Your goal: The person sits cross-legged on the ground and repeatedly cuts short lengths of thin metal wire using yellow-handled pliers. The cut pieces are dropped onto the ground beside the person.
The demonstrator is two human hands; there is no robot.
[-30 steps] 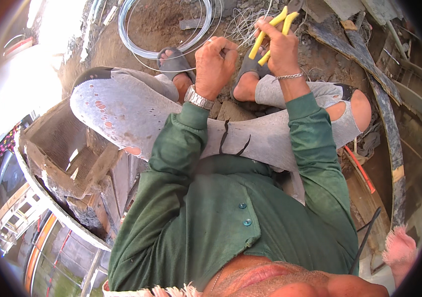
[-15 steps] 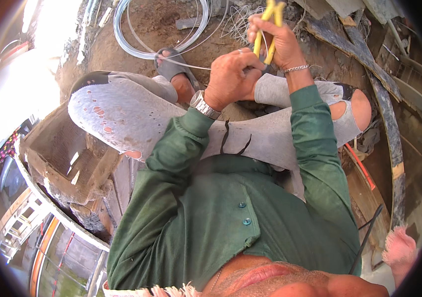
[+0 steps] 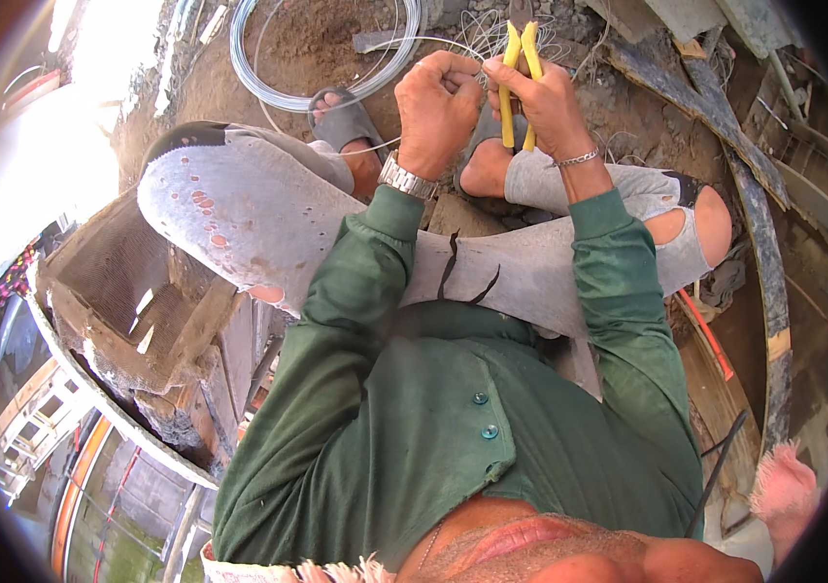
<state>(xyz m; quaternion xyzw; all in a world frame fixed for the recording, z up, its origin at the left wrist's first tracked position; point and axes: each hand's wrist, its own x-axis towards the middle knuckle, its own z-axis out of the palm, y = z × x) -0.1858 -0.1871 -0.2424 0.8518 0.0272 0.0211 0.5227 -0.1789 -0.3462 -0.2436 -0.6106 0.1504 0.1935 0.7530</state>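
My right hand [image 3: 552, 109] is closed around a pair of pliers with yellow handles [image 3: 507, 109]. Their dark jaws point away from me, and the handle ends hang down below the fingers. Close on its left, my left hand [image 3: 436, 117] is curled in a pinch on a thin pale wire [image 3: 430, 39], which loops above it; the exact grip is partly hidden by the fingers. A large coil of silvery wire [image 3: 283, 99] lies on the dirt beyond my left foot.
A tangle of loose wire [image 3: 569, 47] lies beyond the pliers. Dirty planks [image 3: 691, 102] lean at the right, near a red-orange strip [image 3: 708, 335]. A worn wooden box [image 3: 108, 291] stands left of my knee. My sandalled foot [image 3: 348, 121] rests on soil.
The pliers have turned over: their jaws were toward me at my left hand and now point away. My left hand has moved slightly up and left, and the wire now loops above it.
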